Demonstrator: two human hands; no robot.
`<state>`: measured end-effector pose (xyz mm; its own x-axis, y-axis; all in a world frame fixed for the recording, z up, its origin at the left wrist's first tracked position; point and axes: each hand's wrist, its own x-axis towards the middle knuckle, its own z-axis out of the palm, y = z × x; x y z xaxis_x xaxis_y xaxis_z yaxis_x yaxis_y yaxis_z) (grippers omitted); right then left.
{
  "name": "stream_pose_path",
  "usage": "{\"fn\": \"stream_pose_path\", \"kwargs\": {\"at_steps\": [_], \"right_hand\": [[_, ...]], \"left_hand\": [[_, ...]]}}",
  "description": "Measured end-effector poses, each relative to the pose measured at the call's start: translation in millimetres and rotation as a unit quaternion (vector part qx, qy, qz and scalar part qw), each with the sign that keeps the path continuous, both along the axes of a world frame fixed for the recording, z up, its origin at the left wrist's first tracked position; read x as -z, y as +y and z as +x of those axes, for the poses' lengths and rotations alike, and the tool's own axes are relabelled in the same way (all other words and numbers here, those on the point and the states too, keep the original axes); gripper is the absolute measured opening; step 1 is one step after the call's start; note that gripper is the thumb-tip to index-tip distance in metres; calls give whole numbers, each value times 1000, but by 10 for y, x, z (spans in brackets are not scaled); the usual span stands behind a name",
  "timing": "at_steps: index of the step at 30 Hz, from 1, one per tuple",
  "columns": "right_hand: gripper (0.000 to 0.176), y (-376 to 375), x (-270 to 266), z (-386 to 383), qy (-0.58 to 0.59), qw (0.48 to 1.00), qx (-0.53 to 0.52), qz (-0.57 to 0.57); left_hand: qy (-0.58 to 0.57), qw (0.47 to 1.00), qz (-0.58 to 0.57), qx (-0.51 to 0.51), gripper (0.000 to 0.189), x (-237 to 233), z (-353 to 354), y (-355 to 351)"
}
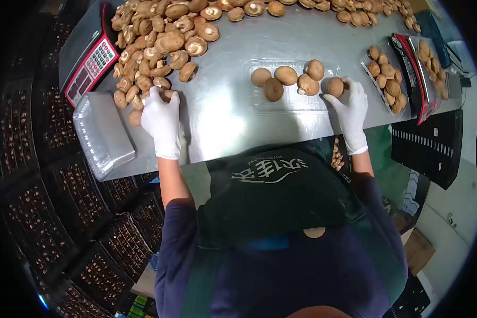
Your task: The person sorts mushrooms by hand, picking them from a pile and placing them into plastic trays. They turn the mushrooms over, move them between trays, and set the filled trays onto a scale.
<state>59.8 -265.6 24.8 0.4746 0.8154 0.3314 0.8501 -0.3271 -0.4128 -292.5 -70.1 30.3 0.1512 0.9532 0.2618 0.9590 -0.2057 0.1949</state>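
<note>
My right hand, in a white glove, pinches a brown mushroom between thumb and fingers at the right end of a clear plastic tray. Several mushrooms lie in that tray, mostly caps up. On the left, my gloved left hand is at the lower edge of a big mushroom pile. Its fingers close around a mushroom, which they partly hide. A loose mushroom lies just left of that hand.
Stacked clear trays stand at the table's left edge, below a red-framed scale. On the right, a filled tray sits beside another red scale. Black crates of mushrooms fill the left side. More mushrooms line the table's back.
</note>
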Motion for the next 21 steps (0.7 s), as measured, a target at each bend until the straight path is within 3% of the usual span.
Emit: {"fn": "stream_pose_path", "kwargs": {"at_steps": [1, 2, 3, 4, 5, 8, 10, 11, 12, 14, 15, 18, 20, 21], "right_hand": [[57, 14, 49, 22, -44, 998, -12, -42], [62, 6, 127, 38, -49, 996, -13, -73], [62, -2, 142, 43, -43, 996, -8, -75], [64, 1, 123, 49, -42, 995, -27, -91], [67, 13, 86, 57, -43, 992, -47, -104], [58, 91, -16, 80, -32, 997, -51, -46], [48, 213, -90, 86, -16, 997, -76, 12], [50, 286, -70, 93, 16, 995, -97, 20], [51, 355, -57, 70, 24, 994, -109, 17], [49, 465, 43, 67, 29, 990, -136, 11], [49, 479, 72, 76, 29, 990, -135, 13], [44, 519, 47, 90, 13, 989, -138, -48], [44, 509, 66, 93, 10, 990, -134, -51], [44, 496, 75, 92, 3, 990, -129, -56]], "left_hand": [[-65, 998, 10, 13, 37, -127, 81, -77], [-239, 968, -75, 30, 30, -403, 300, -246], [-301, 935, -188, 4, 28, -537, 451, -361], [-385, 904, -164, 90, 26, -499, 616, -496], [-334, 921, -122, 158, 29, -540, 802, -629], [-273, 900, -152, 305, 34, -317, 1262, -911], [-205, 908, -117, 346, 34, -167, 1556, -971], [-135, 911, -79, 382, 34, -101, 1658, -985], [-135, 910, -79, 385, 34, -4, 1712, -998], [66, 916, 3, 395, 37, 92, 1777, -1014], [67, 916, 5, 397, 37, 65, 1762, -1015], [-14, 914, -9, 406, 33, -106, 1592, -957], [-287, 884, -42, 366, 23, -195, 1431, -897], [-403, 856, -194, 259, 21, -330, 1347, -871]]}}
